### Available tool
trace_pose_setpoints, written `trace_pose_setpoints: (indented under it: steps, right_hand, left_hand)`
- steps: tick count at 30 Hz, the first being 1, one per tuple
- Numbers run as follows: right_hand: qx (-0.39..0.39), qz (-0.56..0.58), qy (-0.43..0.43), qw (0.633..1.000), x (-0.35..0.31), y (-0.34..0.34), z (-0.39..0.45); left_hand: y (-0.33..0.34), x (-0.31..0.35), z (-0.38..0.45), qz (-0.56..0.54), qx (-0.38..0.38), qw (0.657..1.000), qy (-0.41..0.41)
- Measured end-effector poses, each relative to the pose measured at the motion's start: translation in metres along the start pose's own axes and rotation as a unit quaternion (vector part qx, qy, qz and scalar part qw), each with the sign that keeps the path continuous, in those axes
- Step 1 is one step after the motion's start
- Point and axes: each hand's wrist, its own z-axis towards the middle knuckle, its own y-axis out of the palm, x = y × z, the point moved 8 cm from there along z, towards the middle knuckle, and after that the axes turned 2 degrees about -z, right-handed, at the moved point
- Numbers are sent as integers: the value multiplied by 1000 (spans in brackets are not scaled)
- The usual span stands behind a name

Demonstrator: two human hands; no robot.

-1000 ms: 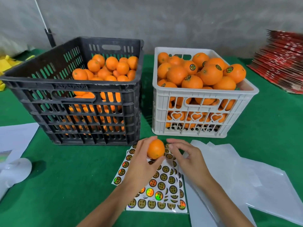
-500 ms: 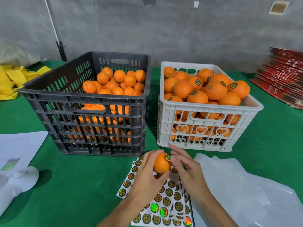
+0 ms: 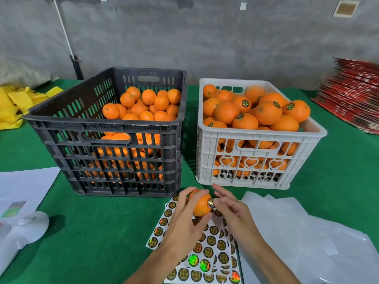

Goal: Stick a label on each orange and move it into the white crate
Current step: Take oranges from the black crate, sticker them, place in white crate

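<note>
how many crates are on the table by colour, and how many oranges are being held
black crate: 1
white crate: 1
orange held in a hand: 1, gripped by the left hand while the right hand presses a label onto it
total: 2 crates and 1 held orange
</note>
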Motion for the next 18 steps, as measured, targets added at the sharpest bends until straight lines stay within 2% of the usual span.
trace_pose_setpoints:
  steps: [3,7,18]
  right_hand:
    - [-5,-89,-14,996,1,-2,0]
    - [-14,-229,-58,972,0,-1,-3]
    - [33,-383,-81,920,-6,-9,-5]
  left_hand:
    - [2,6,-2,82,-11,996,24]
    - [6,17,-4,172,-3,983,67]
    - [1,15,-4,150,19,987,61]
